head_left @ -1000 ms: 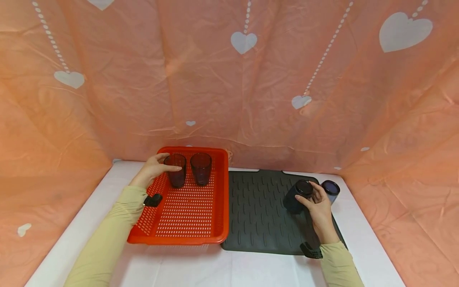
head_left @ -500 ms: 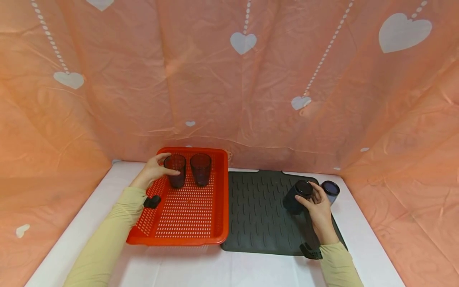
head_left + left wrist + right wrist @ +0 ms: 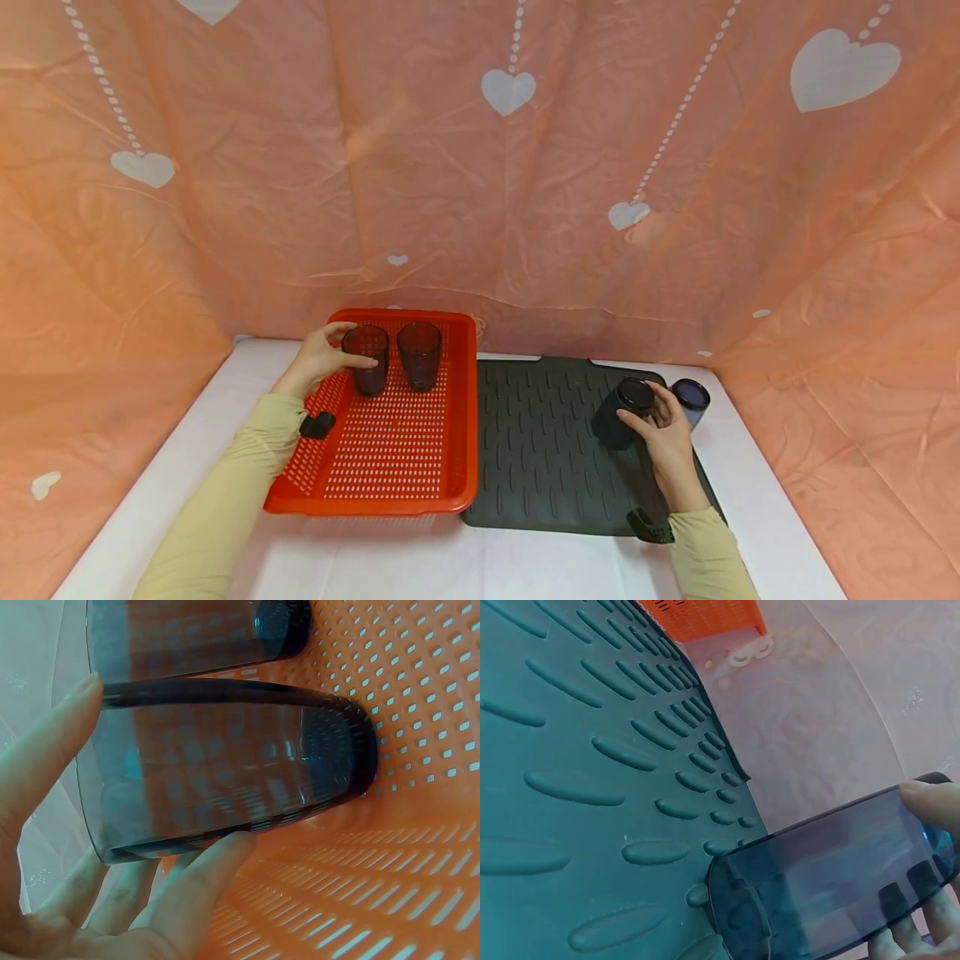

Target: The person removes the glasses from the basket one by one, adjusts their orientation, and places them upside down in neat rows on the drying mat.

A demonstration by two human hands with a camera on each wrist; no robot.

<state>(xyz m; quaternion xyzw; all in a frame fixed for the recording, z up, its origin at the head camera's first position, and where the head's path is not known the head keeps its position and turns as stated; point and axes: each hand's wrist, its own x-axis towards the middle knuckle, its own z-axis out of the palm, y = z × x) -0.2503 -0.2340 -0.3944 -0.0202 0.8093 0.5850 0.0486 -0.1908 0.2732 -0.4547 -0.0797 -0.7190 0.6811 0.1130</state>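
Note:
My left hand (image 3: pixel 318 360) holds a tinted drinking glass (image 3: pixel 369 379) that stands mouth up in the red perforated basket (image 3: pixel 463 492). In the left wrist view, the thumb is at the rim and the fingers lie along the opposite side. To its right in the basket is a second drinking glass (image 3: pixel 422 358), also upright. On the dark ridged drying mat (image 3: pixel 540 467), my right hand (image 3: pixel 671 446) grips an upside-down dark drinking glass (image 3: pixel 611 423) near its base. In the right wrist view, that glass's mouth end meets the mat.
Another upside-down glass (image 3: pixel 692 400) stands just right of my right hand, by the mat's far right corner. The basket's right rim borders the mat. White cloth (image 3: pixel 405 558) covers the table, and an orange heart-patterned curtain (image 3: pixel 450 208) encloses the back and sides.
My left thumb has shifted slightly lower on its glass since the earliest frame. The right hand and its glass have stayed put.

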